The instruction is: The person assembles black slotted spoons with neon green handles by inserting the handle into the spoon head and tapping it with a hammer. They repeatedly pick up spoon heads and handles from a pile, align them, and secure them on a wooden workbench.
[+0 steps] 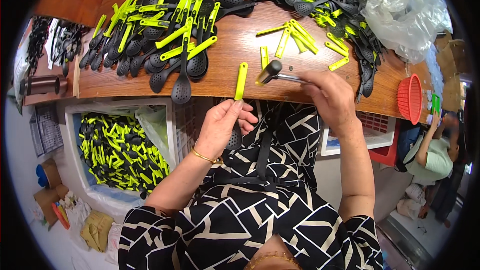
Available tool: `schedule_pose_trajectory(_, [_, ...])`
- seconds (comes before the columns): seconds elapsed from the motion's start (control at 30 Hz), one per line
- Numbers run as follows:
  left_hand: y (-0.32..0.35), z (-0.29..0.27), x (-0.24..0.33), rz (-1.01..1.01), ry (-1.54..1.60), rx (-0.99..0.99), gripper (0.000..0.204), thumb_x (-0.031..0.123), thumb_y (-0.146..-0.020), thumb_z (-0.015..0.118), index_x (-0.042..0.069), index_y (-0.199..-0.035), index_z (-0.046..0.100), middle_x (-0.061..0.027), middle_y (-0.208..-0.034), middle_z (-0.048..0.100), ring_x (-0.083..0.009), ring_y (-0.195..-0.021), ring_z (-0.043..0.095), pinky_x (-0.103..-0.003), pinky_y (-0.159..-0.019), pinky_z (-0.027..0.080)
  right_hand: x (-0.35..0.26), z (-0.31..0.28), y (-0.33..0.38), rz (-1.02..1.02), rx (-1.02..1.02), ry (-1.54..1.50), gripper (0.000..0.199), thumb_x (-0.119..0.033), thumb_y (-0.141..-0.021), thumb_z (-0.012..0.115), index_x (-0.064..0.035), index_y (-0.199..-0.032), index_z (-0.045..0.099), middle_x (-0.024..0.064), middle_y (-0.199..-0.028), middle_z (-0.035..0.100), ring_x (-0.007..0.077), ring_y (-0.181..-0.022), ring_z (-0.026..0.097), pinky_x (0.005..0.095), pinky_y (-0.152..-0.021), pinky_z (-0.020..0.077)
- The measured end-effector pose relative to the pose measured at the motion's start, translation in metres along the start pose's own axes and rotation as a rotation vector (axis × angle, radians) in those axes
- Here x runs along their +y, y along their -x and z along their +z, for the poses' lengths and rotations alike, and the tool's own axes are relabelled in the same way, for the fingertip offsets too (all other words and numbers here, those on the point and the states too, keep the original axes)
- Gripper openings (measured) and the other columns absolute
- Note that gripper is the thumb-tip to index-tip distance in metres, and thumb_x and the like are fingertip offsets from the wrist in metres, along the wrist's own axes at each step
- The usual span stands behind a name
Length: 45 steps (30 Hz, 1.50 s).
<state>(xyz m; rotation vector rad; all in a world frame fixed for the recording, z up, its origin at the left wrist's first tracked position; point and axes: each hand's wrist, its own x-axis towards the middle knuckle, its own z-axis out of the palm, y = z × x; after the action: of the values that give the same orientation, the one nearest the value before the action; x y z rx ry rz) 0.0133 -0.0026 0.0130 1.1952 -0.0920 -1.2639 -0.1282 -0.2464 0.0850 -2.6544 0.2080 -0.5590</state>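
Observation:
At the table's front edge, my left hand (pixel 225 122) is closed around a black slotted spoon with a lime-green handle (pixel 241 81). Its handle points up over the wood, while its perforated bowl hangs below my fingers. My right hand (pixel 330 95) grips the thin metal shaft of a small hammer (pixel 272 69). The hammer's dark, rounded head is raised just right of the green handle, apart from it. Beyond the hammer head lie several loose lime-green handle pieces (pixel 284 42). Left of my left hand, finished-looking spoons with green handles (pixel 184 70) overlap in a pile.
Black spoon parts heap along the table's (pixel 210 87) far side. Crumpled clear plastic (pixel 400 15) lies at the far right, near a red basket (pixel 410 99). A white crate (pixel 172 135) of green-handled utensils stands below left. Another person (pixel 432 155) is at far right.

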Motion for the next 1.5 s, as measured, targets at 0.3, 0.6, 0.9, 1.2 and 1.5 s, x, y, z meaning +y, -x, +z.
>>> schedule_pose_trajectory(0.3, [0.003, 0.001, 0.001, -0.04, 0.108, -0.03, 0.03, 0.024, -0.108, 0.056, -0.003, -0.119, 0.063, -0.014, -0.097, 0.074, -0.0127, -0.074, 0.069, -0.026, -0.069, 0.058, -0.02, 0.014, -0.022, -0.243, -0.068, 0.069, 0.042, -0.006, -0.079, 0.071, -0.0193, -0.118, 0.078, 0.0012, -0.084, 0.07, 0.0205, -0.073, 0.064, 0.0358, -0.065, 0.0518])
schedule_pose_trajectory(0.6, [0.007, -0.004, -0.002, 0.025, 0.062, 0.016, 0.029, 0.023, -0.107, 0.058, 0.001, -0.126, 0.058, -0.0166, -0.108, 0.073, -0.0156, -0.081, 0.072, -0.028, -0.074, 0.058, 0.003, 0.012, -0.002, 0.058, -0.27, -0.103, 0.036, -0.004, -0.086, 0.074, -0.0145, -0.121, 0.075, 0.0091, -0.089, 0.069, 0.0283, -0.083, 0.068, 0.0392, -0.071, 0.0542])
schedule_pose_trajectory(0.9, [0.075, -0.112, -0.051, 0.381, -0.579, 0.27, 0.021, 0.005, -0.106, 0.054, -0.004, -0.124, 0.058, -0.0149, -0.11, 0.074, -0.0182, -0.099, 0.073, -0.03, -0.089, 0.056, 0.055, -0.014, 0.009, 0.161, -0.106, 0.056, 0.034, 0.0, -0.086, 0.072, -0.0106, -0.118, 0.075, 0.0099, -0.103, 0.071, 0.0291, -0.098, 0.066, 0.039, -0.087, 0.0513])
schedule_pose_trajectory(1.2, [0.189, -0.362, -0.127, -0.099, -1.397, 1.377, 0.063, 0.014, -0.091, 0.07, -0.003, -0.146, 0.046, -0.0257, -0.151, 0.046, -0.0419, -0.137, 0.047, -0.049, -0.114, 0.039, -0.018, 0.068, -0.085, -0.298, 0.085, -0.006, 0.028, -0.005, -0.082, 0.072, -0.0142, -0.108, 0.074, 0.0047, -0.113, 0.07, 0.0278, -0.108, 0.063, 0.0426, -0.096, 0.0467])
schedule_pose_trajectory(1.5, [0.075, -0.091, 0.063, 0.911, -0.962, 0.62, 0.022, 0.004, -0.093, 0.069, 0.001, -0.115, 0.067, -0.013, -0.113, 0.065, -0.0273, -0.107, 0.061, -0.037, -0.099, 0.047, -0.048, 0.128, -0.169, -0.555, 0.079, 0.211, 0.024, -0.02, -0.083, 0.065, -0.0209, -0.104, 0.077, -0.0049, -0.116, 0.069, 0.0184, -0.107, 0.061, 0.0359, -0.093, 0.0447])
